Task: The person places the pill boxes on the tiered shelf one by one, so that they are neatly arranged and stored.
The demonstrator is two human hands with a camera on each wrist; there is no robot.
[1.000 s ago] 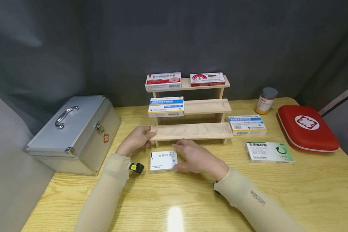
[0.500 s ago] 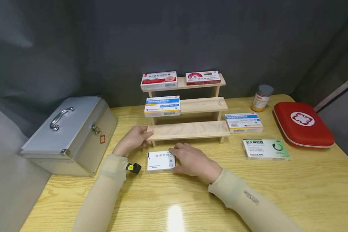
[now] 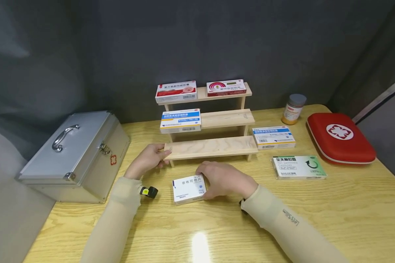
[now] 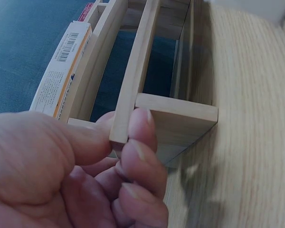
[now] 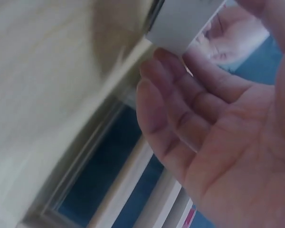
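My left hand (image 3: 148, 160) grips the left end of the lowest step of a three-step wooden display stand (image 3: 214, 147). In the left wrist view, thumb and fingers pinch the edge of that wooden board (image 4: 133, 95). With thumb and fingertips, my right hand (image 3: 228, 179) holds the right end of a white medicine box (image 3: 187, 190) in front of the stand. The box lies slightly turned, its printed face up. In the right wrist view, a plain white end of the box (image 5: 183, 26) shows between the thumb and fingers.
Two red-and-white boxes (image 3: 176, 92) stand on the top step, a blue-and-white box (image 3: 180, 121) on the middle one. To the right are another blue-and-white box (image 3: 274, 137), a green-and-white box (image 3: 297, 167), a bottle (image 3: 293, 109) and a red case (image 3: 340, 137). A metal case (image 3: 77, 153) stands left.
My right hand has closed on the white medicine box, which has turned slightly and shifted a little away from the stand. The left hand keeps its grip. The head view has shifted slightly.
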